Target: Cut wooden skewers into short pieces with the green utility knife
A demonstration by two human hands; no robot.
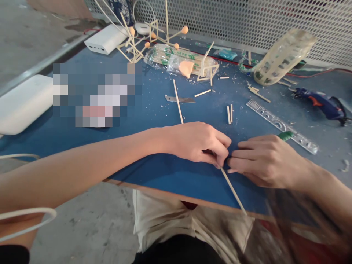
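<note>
Thin stick: one light length [233,191] is pinched near its upper visible end by the left hand [199,141]; its lower end reaches past the table's near edge
Left fingers: closed narrowly on the stick
Right fingers: curled beside the left fingertips; whether anything is gripped by the right hand [264,157] cannot be told, though a green item [286,135] shows just beyond its knuckles
Steady hold: best given by a light pinch close to the worked spot, with the stick supported by the blue table [170,170] and not bent over its edge
Far stick: another visible length [177,99] is laid across a metal blade [185,99]; its link with the pinched one is hidden
Blade edge: best avoided by the left wrist if the arm is moved away from the body
Right side: outward motion is limited by the clear ruler [282,125], with the glue gun [324,104] beyond
Short sticks: two [228,114] are set ahead of the hands
</note>
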